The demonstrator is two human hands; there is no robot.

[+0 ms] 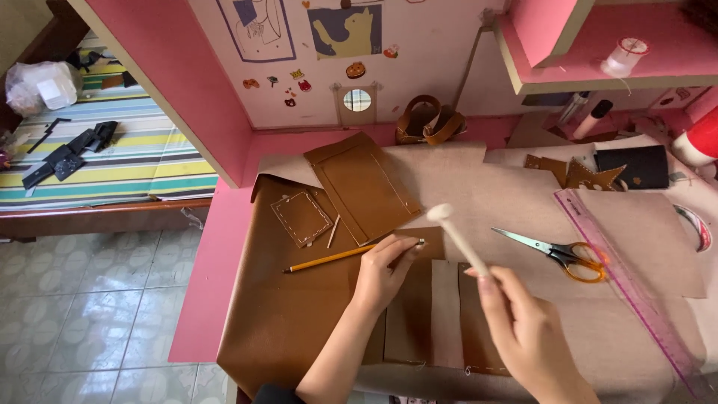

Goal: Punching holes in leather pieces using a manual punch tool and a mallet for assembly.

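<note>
**Hands and mallet over the brown leather piece**

The brown leather piece point(419, 314) lies flat at the near middle of the surface point(224, 247), partly under both hands. The left hand point(383, 271) rests on its upper left corner, fingers drawn together and pinched on a thin metal tool point(416, 242) set against the leather's top edge. The right hand point(523, 329) sits at 4 o'clock from the left hand, well apart from it, fingers clamped round the handle of a pale wooden mallet point(456, 238). The mallet slants up toward 11 o'clock; its rounded head hangs just above and beside the left fingertips. It is blurred.

A yellow pencil point(329, 259) lies at 9 o'clock from the left hand, its near end running under the fingers. At 10 o'clock lies a small stitched leather patch point(301, 217), and at 12 o'clock a larger leather panel point(363, 187), tilted. Orange-handled scissors point(557, 253) lie at 3 o'clock from the mallet head, blades shut. Just beyond them a clear pink ruler point(628, 292) runs diagonally toward 5 o'clock. A large sheet of brown leather point(277, 314) underlies everything on the left; a beige sheet point(516, 202) covers the right.

At the far edge, coiled leather straps point(428, 120) stand near the pink wall. A striped bed point(127, 161) lies at 10 o'clock, off the surface.
</note>
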